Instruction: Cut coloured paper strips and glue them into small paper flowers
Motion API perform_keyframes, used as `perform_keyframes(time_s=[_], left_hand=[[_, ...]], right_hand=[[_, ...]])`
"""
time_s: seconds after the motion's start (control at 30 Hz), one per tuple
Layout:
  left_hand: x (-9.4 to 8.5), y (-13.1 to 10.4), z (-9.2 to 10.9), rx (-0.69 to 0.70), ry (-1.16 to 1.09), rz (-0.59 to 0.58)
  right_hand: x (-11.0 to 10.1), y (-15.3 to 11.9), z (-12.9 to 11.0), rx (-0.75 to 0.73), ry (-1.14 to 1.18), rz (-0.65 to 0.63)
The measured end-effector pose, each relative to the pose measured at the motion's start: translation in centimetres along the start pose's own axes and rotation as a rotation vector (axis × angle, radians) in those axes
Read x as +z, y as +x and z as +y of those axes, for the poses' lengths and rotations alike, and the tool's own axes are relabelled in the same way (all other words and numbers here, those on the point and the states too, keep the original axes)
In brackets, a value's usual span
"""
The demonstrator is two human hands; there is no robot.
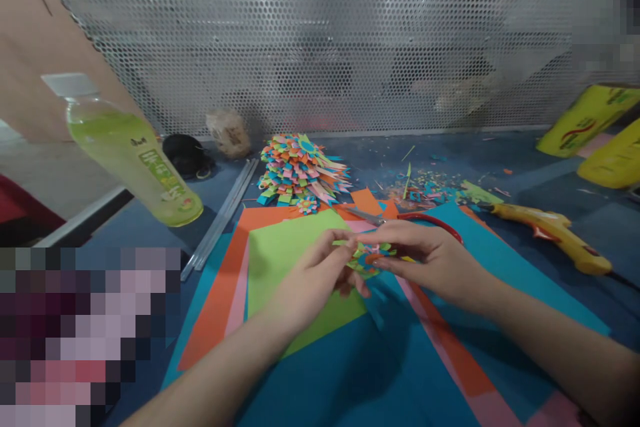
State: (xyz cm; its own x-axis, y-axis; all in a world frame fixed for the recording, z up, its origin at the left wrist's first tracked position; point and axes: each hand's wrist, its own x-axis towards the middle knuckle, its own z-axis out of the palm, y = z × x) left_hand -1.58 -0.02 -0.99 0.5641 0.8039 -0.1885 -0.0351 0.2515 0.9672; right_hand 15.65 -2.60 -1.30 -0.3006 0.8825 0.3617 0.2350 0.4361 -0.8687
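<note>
Between my two hands is a small paper flower (374,257) with green, blue, orange and pink layers. My left hand (327,270) pinches its left edge with thumb and fingers. From the other side, my right hand (425,257) grips it, the fingertips resting on its face. Part of the flower is hidden by my fingers. Below lie sheets of coloured paper: a light green sheet (280,280), blue sheets (320,387) and orange ones (215,307). Scissors with a red handle (445,221) lie just beyond my right hand.
A pile of fringed paper flowers (295,170) stands at the back, with paper scraps (430,187) to its right. A yellow glue gun (555,233) lies at right, near yellow packages (585,120). Clear glue sticks (220,220) and a drink bottle (135,153) are at left. A perforated metal panel (320,33) closes the back.
</note>
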Motion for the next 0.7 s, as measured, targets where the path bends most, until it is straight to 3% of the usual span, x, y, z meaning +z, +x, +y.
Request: perform_keyframes(time_s=[0.2, 0.3, 0.47, 0.7], left_hand=[[0.2, -0.6, 0.7, -0.013, 0.083, 0.029], [0.2, -0.6, 0.9, -0.033, 0.006, -0.024], [0.1, -0.5, 1.1, 0.058, -0.078, 0.041], [-0.1, -0.4, 1.2, 0.190, 0.078, 0.206]], right_hand=[[-0.4, -0.3, -0.3, -0.345, -0.367, 0.064], [-0.5, -0.5, -0.4, -0.472, -0.516, 0.040], [-0.7, -0.6, -0.3, -0.537, -0.676, 0.030], [-0.8, -0.8, -0.6, -0.599, -0.907, -0.022]])
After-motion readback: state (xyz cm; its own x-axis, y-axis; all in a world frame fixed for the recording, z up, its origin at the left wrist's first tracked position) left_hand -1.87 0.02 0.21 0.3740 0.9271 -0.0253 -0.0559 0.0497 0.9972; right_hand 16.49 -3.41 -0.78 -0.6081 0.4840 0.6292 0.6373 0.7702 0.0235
